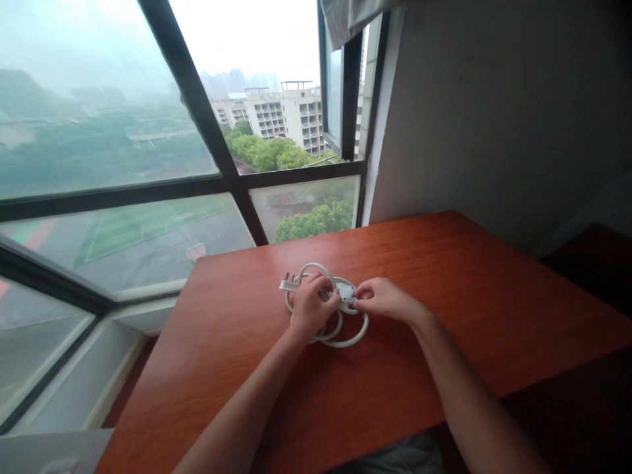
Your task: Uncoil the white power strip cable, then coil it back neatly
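Observation:
A white power cord (pixel 349 342) lies in loose loops on the wooden table. Its plug (pixel 289 285), pins pointing up and away, sticks out to the left of my left hand (pixel 313 301). That hand is closed over the cord's loops, with thumb and fingers gripping a white plastic piece (pixel 345 292) that has small dark spots on its face. From the other side, my right hand (pixel 380 297) pinches at the piece's right end. Whatever sits between the right fingertips is too small to make out.
The reddish-brown table (pixel 222 355) reaches to dark-framed windows (pixel 232 181) at the back and left. One window pane (pixel 334 99) stands open under a hanging cloth (pixel 350 20). A plain wall (pixel 474 125) rises at the right.

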`<action>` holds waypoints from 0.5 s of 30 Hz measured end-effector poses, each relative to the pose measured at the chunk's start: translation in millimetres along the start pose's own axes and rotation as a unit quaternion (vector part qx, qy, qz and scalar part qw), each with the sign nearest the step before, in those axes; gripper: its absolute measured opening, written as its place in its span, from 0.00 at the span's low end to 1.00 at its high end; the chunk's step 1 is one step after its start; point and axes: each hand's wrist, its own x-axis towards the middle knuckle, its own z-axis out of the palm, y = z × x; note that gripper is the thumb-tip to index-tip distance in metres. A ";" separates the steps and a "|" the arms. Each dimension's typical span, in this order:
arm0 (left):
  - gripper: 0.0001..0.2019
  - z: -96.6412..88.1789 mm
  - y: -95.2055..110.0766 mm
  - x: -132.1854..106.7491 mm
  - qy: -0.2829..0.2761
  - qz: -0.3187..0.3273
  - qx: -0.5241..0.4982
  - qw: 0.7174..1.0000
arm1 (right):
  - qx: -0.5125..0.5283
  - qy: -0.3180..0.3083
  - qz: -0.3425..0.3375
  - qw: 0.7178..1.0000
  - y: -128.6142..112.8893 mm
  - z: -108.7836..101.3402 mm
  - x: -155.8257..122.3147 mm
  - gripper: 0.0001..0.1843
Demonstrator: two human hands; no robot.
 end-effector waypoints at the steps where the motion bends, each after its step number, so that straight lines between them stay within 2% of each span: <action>1: 0.06 0.2 0.2 0.0 -0.005 0.005 0.008 1.000 | 0.015 -0.005 -0.003 1.000 -0.7 0.9 0.3 0.14; 4: 0.05 0.6 0.9 0.2 -0.020 0.012 0.022 0.999 | 0.077 -0.015 0.005 0.997 -5.0 3.0 0.2 0.16; 6: 0.05 0.7 0.6 0.3 -0.012 0.004 0.019 1.000 | 0.118 0.001 0.016 0.993 -8.6 3.2 -0.3 0.17; 11: 0.06 0.4 -2.1 1.8 0.027 -0.024 -0.013 0.999 | 0.188 0.045 0.017 0.981 -12.1 3.5 0.8 0.17; 15: 0.08 0.7 -2.6 2.7 0.088 -0.052 -0.043 0.994 | 0.230 0.100 0.001 0.968 -12.9 8.2 3.0 0.16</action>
